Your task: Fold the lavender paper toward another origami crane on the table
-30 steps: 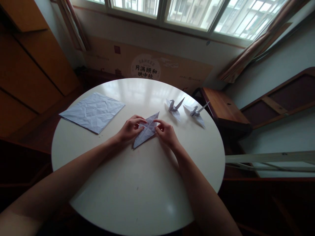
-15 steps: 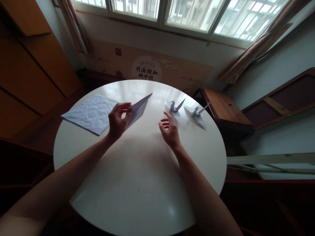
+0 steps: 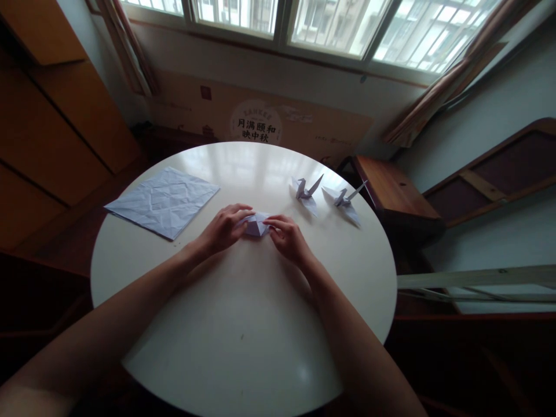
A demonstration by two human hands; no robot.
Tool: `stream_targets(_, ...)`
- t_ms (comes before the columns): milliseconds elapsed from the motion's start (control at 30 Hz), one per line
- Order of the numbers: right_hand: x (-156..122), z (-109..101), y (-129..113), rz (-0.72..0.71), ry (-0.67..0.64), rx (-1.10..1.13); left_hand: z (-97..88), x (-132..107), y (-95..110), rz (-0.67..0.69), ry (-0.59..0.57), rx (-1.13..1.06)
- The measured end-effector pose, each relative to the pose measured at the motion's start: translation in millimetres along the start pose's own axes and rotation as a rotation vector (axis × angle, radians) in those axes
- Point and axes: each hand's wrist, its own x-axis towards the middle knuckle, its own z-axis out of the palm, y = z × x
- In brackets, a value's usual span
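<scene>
A small folded sheet of paper (image 3: pixel 257 226) lies on the white round table (image 3: pixel 243 301), between my two hands. My left hand (image 3: pixel 228 227) grips its left side, with fingers and thumb closed at the edge. On the other side, my right hand (image 3: pixel 287 236) pinches the right part of the same paper. Fingers cover both of its ends, and creases show in the uncovered middle.
A stack of creased white paper (image 3: pixel 165 200) rests at the table's left. Two paper cranes, a nearer-left one (image 3: pixel 306 196) and a right one (image 3: pixel 344 202), stand at the back right. A wooden stool-like piece (image 3: pixel 388 182) is beyond the table's right edge.
The folded paper has come down from the air onto the table and now lies lower. My right hand has moved left and taken hold of its right side.
</scene>
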Motion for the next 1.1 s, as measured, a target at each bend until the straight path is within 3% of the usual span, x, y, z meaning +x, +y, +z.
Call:
stream_targets(100, -2, 4, 3, 0.03, -0.073, -0.099, -0.1, -2, -1, 0.037, -0.108, -0.035)
stream_targets(233, -3, 1, 9, 0.081, -0.071, -0.148, 0.1, -3, 7, 0.149, -0.247, -0.119)
stream_targets(567, 2, -7, 4, 0.092, -0.01, 0.022, 5.6, -7, 10, 0.038, -0.302, 0.104)
stream_targets(667, 2, -9, 2, 0.105, -0.032, 0.033, 4.9, -7, 9, 0.009, -0.281, 0.101)
stream_targets(800, 0, -16, 4, 0.057, -0.12, -0.019, 1.5, -5, 3, -0.053, -0.159, 0.028)
stream_targets(933, -2, -22, 7, 0.046, -0.19, -0.071, 0.2, -5, -4, -0.135, -0.073, 0.144)
stream_targets(1100, -4, -23, 7, 0.012, -0.237, -0.137, 3.5, -5, -12, 0.033, -0.313, -0.022)
